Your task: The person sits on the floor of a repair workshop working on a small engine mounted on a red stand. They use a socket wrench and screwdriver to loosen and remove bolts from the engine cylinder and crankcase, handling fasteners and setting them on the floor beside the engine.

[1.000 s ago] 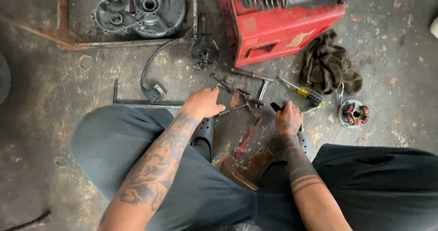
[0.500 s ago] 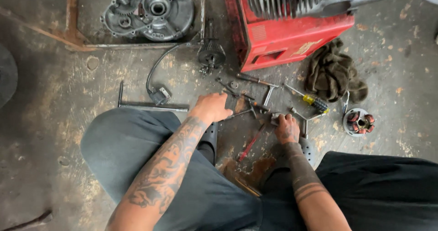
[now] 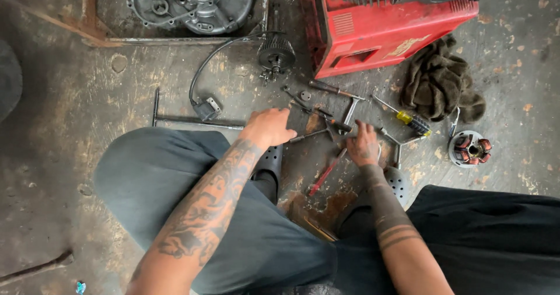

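Right grip (image 3: 363, 145) clasps a small metal tool (image 3: 337, 133); left hand (image 3: 269, 127) rests loosely curled, holding nothing.

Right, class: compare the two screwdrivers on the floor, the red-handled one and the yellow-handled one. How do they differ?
The red-handled screwdriver lies close to the person, just below the right hand; the yellow-handled screwdriver lies farther out, beside the dark rag. The red handle is slim and plain; the yellow one is thicker, with black bands. Both lie flat on the stained floor, untouched.

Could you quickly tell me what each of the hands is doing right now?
Left hand: palm down among the tools on the floor; any grasp cannot be told.
Right hand: curled over small metal tools; any grip cannot be told.
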